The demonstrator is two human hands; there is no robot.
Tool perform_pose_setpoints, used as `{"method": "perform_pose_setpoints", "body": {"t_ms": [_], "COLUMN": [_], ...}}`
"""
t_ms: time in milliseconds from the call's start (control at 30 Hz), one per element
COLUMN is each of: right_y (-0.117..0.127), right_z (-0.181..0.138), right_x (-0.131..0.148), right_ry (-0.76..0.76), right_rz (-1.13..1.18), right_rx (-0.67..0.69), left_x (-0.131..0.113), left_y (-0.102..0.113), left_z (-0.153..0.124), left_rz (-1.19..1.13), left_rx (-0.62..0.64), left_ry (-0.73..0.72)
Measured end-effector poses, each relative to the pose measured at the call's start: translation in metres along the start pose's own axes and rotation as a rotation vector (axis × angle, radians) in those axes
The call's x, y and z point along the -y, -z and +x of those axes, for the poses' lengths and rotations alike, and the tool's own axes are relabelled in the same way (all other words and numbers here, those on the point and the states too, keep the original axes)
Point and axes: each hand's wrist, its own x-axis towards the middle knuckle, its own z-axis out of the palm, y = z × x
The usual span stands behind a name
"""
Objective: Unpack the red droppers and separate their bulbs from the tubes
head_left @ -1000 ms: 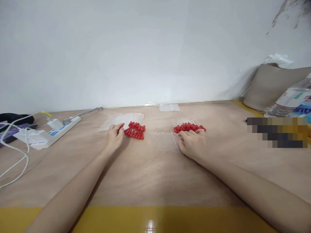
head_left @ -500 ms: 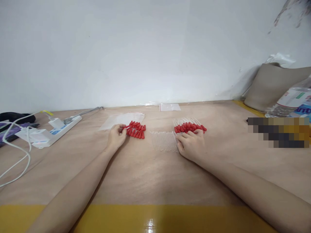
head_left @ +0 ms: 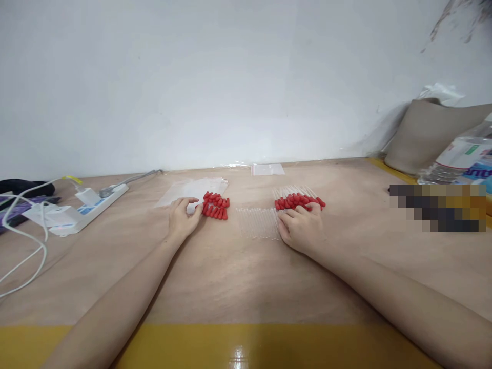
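Note:
Two uneven rows of red rubber bulbs (head_left: 216, 205) lie on the brown table, left of centre. My left hand (head_left: 184, 218) is at their left edge, thumb and forefinger apart, the thumb touching the nearest bulbs. In the middle, thin clear tubes (head_left: 257, 224) lie side by side in a row. My right hand (head_left: 303, 225) rests at the right end of that row with its fingers curled; the fingertips are partly hidden. Just beyond it are droppers with red bulbs (head_left: 298, 200), their pale stems fanned out toward the wall.
Behind the left bulbs lies a clear plastic bag (head_left: 192, 190), and a smaller bag (head_left: 268, 169) is by the wall. A white power strip (head_left: 92, 210) with cables stands at left. A grey-brown container (head_left: 426, 136) and a plastic bottle (head_left: 453, 161) are at right.
The thumb and forefinger of my left hand have spread apart, and the red piece between them is gone from there. My right hand has hardly moved.

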Motion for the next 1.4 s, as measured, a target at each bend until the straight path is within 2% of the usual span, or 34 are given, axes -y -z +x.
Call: {"method": "perform_pose_setpoints", "body": {"t_ms": [133,267,500,733,833,967,1033,1167,1300,1400], "right_y": [-0.002,-0.006,-0.011,-0.015,-0.02,-0.02,-0.017,-0.009,-0.005,-0.003], "right_z": [0.007,0.013,0.01,0.008,0.008,0.01,0.011,0.011,0.008,0.007], "right_x": [-0.019,-0.04,-0.051,-0.051,-0.053,-0.051,-0.045,-0.023,-0.002,0.005], "right_ry": [-0.148,-0.271,-0.217,-0.192,-0.208,-0.254,-0.232,-0.16,-0.088,-0.072], "right_rz": [-0.028,-0.088,-0.075,-0.101,-0.076,0.076,0.234,0.543,0.667,0.741], "right_rx": [-0.092,-0.104,0.021,-0.022,-0.088,-0.221,-0.235,-0.136,-0.01,0.059], "left_x": [-0.009,-0.018,-0.027,-0.026,-0.026,-0.032,-0.041,-0.068,-0.093,-0.099], "left_y": [0.001,-0.001,-0.001,0.0,0.0,0.0,-0.001,-0.003,-0.005,-0.009], "left_z": [-0.003,-0.008,-0.011,-0.011,-0.011,-0.012,-0.014,-0.024,-0.033,-0.036], "left_rz": [0.031,0.002,-0.036,-0.048,-0.047,-0.035,-0.047,-0.07,-0.048,-0.071], "left_rx": [-0.065,-0.028,0.008,0.009,-0.004,-0.024,-0.027,-0.03,-0.021,-0.036], "left_ry": [-0.052,-0.134,-0.202,-0.254,-0.266,-0.265,-0.286,-0.429,-0.622,-0.691]}}
